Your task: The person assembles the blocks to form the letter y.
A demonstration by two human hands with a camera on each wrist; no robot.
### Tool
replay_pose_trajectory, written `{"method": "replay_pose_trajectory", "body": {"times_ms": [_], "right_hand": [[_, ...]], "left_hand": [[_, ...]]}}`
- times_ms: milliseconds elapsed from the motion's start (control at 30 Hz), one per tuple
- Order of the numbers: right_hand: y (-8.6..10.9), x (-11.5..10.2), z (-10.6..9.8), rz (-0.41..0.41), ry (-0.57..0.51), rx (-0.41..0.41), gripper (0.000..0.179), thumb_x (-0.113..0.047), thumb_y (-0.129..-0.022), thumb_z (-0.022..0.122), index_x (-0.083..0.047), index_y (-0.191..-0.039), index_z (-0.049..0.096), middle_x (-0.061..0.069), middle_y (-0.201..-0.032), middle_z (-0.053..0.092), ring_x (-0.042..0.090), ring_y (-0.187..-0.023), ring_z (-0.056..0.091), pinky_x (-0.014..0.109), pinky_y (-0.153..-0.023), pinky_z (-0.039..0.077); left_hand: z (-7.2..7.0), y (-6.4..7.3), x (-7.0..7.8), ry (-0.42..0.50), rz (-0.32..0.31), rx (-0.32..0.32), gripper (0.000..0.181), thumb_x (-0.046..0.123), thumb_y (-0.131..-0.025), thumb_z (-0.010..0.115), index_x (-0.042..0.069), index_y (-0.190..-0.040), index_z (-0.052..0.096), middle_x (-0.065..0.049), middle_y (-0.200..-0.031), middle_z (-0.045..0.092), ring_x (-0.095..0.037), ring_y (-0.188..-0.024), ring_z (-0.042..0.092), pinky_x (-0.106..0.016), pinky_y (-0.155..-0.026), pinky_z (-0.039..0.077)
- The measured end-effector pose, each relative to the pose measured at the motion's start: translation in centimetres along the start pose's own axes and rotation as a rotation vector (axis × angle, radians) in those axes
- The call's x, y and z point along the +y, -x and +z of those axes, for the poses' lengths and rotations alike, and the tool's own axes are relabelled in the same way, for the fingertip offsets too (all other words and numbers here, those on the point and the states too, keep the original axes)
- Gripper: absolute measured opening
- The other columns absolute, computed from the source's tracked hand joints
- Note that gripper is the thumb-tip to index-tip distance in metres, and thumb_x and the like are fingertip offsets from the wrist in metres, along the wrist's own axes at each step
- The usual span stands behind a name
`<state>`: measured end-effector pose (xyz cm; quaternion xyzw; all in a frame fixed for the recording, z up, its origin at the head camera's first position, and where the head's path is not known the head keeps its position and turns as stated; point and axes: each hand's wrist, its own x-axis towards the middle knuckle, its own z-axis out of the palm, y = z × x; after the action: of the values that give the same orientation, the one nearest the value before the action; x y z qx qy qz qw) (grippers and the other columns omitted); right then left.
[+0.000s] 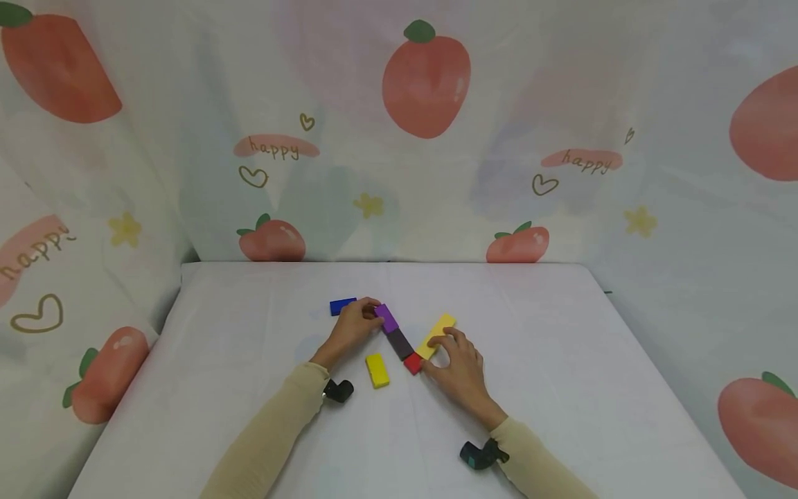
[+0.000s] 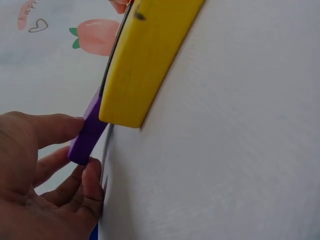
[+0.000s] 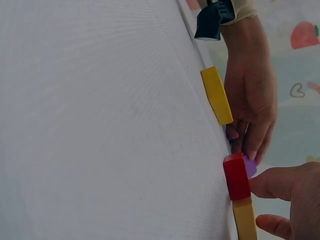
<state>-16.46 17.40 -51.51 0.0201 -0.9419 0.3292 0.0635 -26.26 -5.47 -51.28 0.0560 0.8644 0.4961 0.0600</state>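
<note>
In the head view, a purple block (image 1: 386, 318), a dark grey block (image 1: 400, 344) and a red block (image 1: 413, 362) lie end to end in a slanting line. A pale yellow length (image 1: 444, 324) runs off from the red block toward the back right, making a V. My left hand (image 1: 352, 327) pinches the purple block at the line's far end; the left wrist view shows fingertips on the purple block (image 2: 87, 137). Beside the V's point, my right hand (image 1: 460, 366) touches the red block (image 3: 236, 176) with its thumb, its fingers bent over the pale yellow length.
A bright yellow block (image 1: 377, 371) lies between the two forearms, near the line. Partly behind the left hand is a blue block (image 1: 341, 306). The white table (image 1: 548, 333) meets a fruit-patterned cloth (image 1: 424, 173) at the back and sides.
</note>
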Motion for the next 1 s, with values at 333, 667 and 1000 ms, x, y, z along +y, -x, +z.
{"method": "replay_pose_trajectory", "body": {"times_ms": [333,667,1000], "right_hand": [[0.06,0.01,0.01,-0.007,0.0,-0.001,0.031,-0.032,-0.08,0.078,-0.02,-0.106,0.066,0.01,-0.146,0.044,0.038,-0.136,0.039,0.06,-0.109,0.022],[0.08,-0.02,-0.01,0.001,-0.005,-0.003,0.032,-0.032,-0.079,0.078,-0.019,-0.106,0.067,0.01,-0.146,0.044,0.039,-0.135,0.039,0.061,-0.108,0.022],[-0.01,-0.17,-0.13,0.006,-0.002,-0.015,0.033,-0.032,-0.08,0.077,-0.019,-0.108,0.066,0.011,-0.148,0.042,0.039,-0.136,0.038,0.06,-0.109,0.021]], "left_hand": [[0.14,0.01,-0.02,-0.041,0.034,-0.004,0.035,0.017,-0.091,0.07,0.007,-0.124,0.063,-0.008,-0.113,0.068,-0.018,-0.097,0.062,-0.034,-0.089,0.054],[0.03,0.19,-0.03,-0.127,0.058,0.02,0.035,0.017,-0.091,0.07,0.006,-0.124,0.064,-0.01,-0.114,0.067,-0.023,-0.104,0.062,-0.04,-0.096,0.052],[0.1,0.3,0.1,-0.149,0.062,0.027,0.034,0.018,-0.091,0.07,0.007,-0.123,0.065,-0.009,-0.115,0.066,-0.022,-0.104,0.059,-0.039,-0.096,0.051]]}}
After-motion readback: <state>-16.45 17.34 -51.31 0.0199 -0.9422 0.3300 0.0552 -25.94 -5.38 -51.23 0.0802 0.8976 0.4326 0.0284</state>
